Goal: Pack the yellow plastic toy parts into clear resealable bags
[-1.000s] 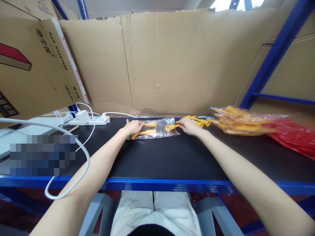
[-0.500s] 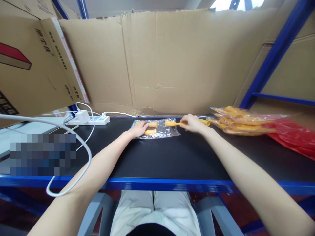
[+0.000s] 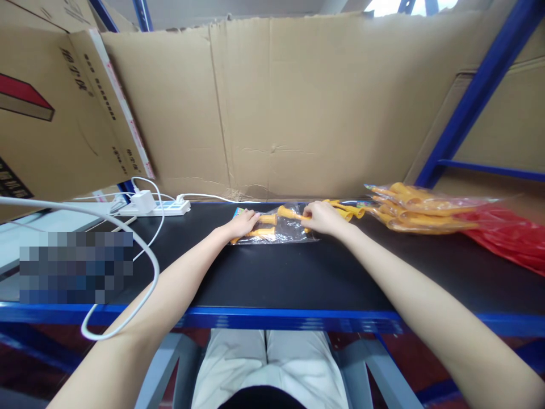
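A clear plastic bag [image 3: 293, 233] lies flat on the black tabletop with yellow-orange trumpet-shaped plastic pieces [image 3: 264, 232] in it. My left hand [image 3: 243, 223] holds down the bag's left end, its fingers closed over the film and pieces. Pinched in my right hand [image 3: 320, 217] is a yellow-orange trumpet-shaped piece [image 3: 286, 212], its flared end pointing left over the bag. Whether that piece is inside the film or on top, I cannot tell. Behind my right hand lie several loose yellow trumpet-shaped pieces [image 3: 351, 213]. My right fingertips are partly hidden.
Filled clear bags of yellow pieces [image 3: 409, 207] are stacked at the right, beside red plastic [image 3: 506, 233]. A white power strip [image 3: 170, 208] and cables sit at the left. Cardboard [image 3: 272, 113] walls the back. A white cable [image 3: 155, 267] loops over my left forearm.
My right hand has moved left with the yellow piece, bringing its flared end further over the bag. More loose pieces show behind that hand. My left hand has shifted slightly right.
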The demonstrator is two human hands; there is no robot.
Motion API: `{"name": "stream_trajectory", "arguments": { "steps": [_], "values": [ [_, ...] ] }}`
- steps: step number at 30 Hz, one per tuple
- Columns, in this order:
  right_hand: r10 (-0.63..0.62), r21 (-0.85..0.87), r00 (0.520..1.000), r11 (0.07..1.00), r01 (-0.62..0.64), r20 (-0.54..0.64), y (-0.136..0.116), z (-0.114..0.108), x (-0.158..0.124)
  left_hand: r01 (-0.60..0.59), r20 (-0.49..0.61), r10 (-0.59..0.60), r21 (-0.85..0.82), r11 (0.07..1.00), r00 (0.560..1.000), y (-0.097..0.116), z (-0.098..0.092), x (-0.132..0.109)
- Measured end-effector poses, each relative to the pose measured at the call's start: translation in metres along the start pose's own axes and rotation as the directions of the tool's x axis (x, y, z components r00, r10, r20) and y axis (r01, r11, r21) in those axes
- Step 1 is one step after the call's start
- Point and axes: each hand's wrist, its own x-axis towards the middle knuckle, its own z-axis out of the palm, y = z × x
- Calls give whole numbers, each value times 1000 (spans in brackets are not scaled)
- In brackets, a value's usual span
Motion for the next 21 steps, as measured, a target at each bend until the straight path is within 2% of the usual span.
{"name": "stream_trajectory", "arguments": {
  "steps": [3, 9, 15, 19, 21],
  "values": [
    [-20, -19, 1000, 1000, 20, 3, -3, 3, 0, -16, 12, 16, -37, 999, 1000, 1, 2, -1],
    [-108, -71, 994, 992, 108, 6, -6, 6, -1, 57, 0, -58, -113, 992, 998, 6, 3, -3],
    [39, -9, 999, 999, -39, 14, -13, 7, -4, 182, -97, -209, -234, 955, 973, 2, 11, -2],
    [18, 219, 998, 976, -5, -58, -14, 20, 2, 91, -114, -129, -294, 951, 985, -1, 13, -1],
    [83, 420, 990, 907, -26, -117, -13, 28, 6, 49, -112, -87, -310, 950, 990, -2, 13, -1]
  ]
}}
